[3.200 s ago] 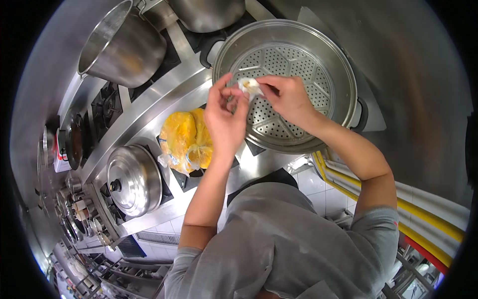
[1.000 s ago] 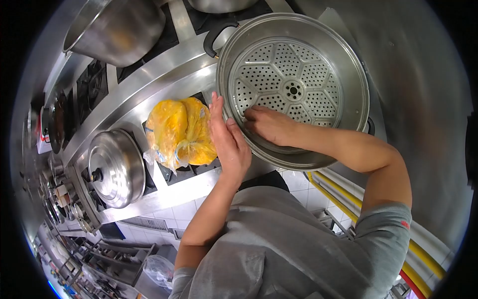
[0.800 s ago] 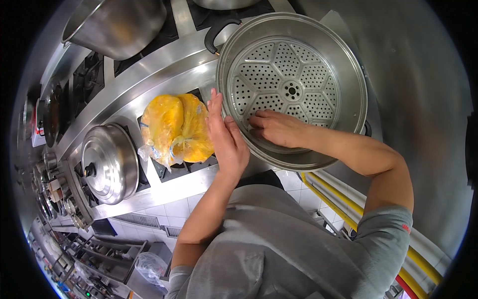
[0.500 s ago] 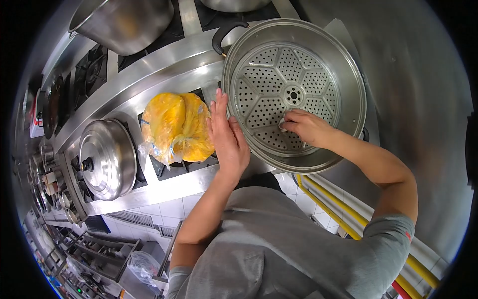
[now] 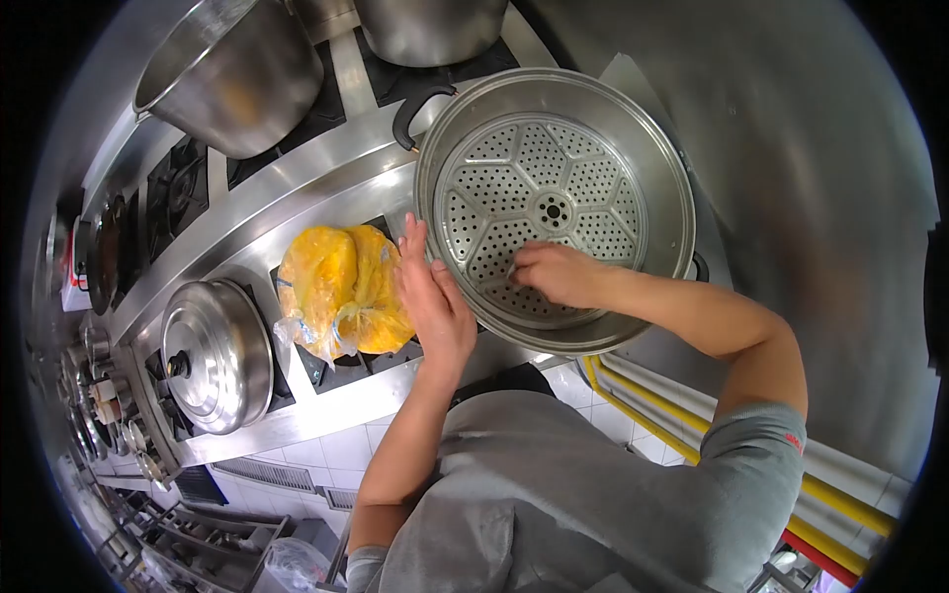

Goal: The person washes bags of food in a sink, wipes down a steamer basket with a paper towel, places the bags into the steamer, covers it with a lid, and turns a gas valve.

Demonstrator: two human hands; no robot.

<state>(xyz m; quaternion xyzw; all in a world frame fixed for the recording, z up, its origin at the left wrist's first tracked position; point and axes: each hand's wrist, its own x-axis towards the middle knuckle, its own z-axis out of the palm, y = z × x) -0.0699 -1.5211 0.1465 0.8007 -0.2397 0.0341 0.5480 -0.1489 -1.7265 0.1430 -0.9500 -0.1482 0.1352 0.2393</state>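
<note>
A wide metal steamer pot with black handles stands on the stove, a perforated plate at its bottom. My right hand reaches inside, its fingers pinched together on something small and whitish, low over the lower left part of the plate. Along the pot's left rim, my left hand is held upright with its fingers stretched out and nothing in it. Just left of that hand lie plastic bags of yellow food, partly behind its fingers.
A domed lid with a black knob rests at the left. Two deep pots stand at the back. Yellow pipes run at the lower right. A metal wall rises on the right.
From holding a small white thing over the pot with both hands, my right hand went down to the plate and moved about there. My left hand opened and moved to the pot's left rim.
</note>
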